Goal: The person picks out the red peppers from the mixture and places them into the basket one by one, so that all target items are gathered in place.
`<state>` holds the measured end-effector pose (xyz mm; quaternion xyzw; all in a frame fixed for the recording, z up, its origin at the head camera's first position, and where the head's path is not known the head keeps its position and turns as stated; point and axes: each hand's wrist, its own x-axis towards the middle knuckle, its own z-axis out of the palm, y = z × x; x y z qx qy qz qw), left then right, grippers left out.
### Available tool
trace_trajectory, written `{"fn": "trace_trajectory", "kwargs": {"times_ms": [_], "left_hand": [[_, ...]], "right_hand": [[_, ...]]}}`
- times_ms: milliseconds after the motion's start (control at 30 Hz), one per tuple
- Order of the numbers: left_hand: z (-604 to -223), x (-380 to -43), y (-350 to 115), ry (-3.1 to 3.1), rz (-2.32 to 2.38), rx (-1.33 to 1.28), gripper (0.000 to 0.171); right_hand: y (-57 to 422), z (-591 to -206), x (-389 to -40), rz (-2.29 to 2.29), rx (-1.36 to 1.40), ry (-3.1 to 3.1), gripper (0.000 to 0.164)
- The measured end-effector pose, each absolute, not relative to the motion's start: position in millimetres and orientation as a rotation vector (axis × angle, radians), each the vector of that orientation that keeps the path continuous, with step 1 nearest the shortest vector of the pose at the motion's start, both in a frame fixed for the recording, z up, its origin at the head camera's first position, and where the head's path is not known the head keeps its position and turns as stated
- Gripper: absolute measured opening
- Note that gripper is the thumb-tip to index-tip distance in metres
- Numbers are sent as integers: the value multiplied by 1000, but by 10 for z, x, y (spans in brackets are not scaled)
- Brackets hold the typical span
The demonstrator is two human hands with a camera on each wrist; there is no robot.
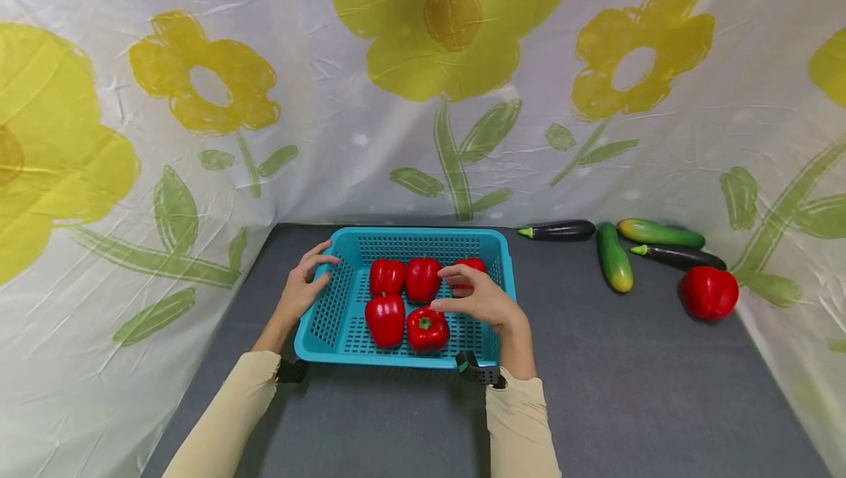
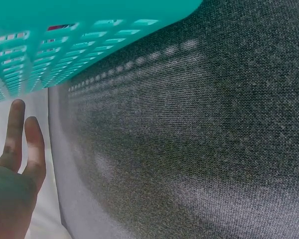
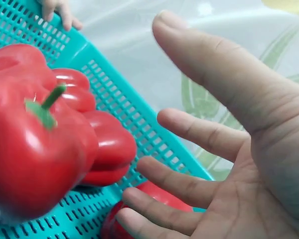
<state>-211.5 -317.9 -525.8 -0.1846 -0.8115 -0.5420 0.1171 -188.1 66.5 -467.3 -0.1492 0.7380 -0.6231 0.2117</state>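
Note:
A blue plastic basket with slotted walls holds several red bell peppers. One bell pepper lies with its green stem up; a second pepper lies to its left. Over the basket's right half, my right hand is spread with nothing between thumb and fingers. It partly covers a pepper at the right; in the right wrist view its fingertips overlap that pepper. My left hand is at the basket's left rim, fingertips right at the edge, fingers loosely bent.
On the dark table right of the basket lie an eggplant, a second eggplant, a cucumber, another cucumber and a red bell pepper. A flower-printed curtain hangs behind the table.

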Motion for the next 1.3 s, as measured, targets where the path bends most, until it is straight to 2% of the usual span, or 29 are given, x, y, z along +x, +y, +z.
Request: {"fn": "trace_trajectory", "kwargs": {"times_ms": [533,733,1000,1300], "left_hand": [[-5249,-2109,-3162,-2384,-1584,-516,28],[-5155,-2072,-3130,-2395,-1602,-509,27],[-5225,-2112,-3165,-2391,-1601,-507,27],[-5242,-2111,-3176,-2385,-1571,-510,26]], "right_hand": [[679,-4809,-1876,-1627,-632,1916,66],[609,-4850,-1862,-1604,-645,1889,66],[550,-4813,-1856,-1547,-639,1931,62],[470,-4794,-1855,-1408,-526,2039,63]]}}
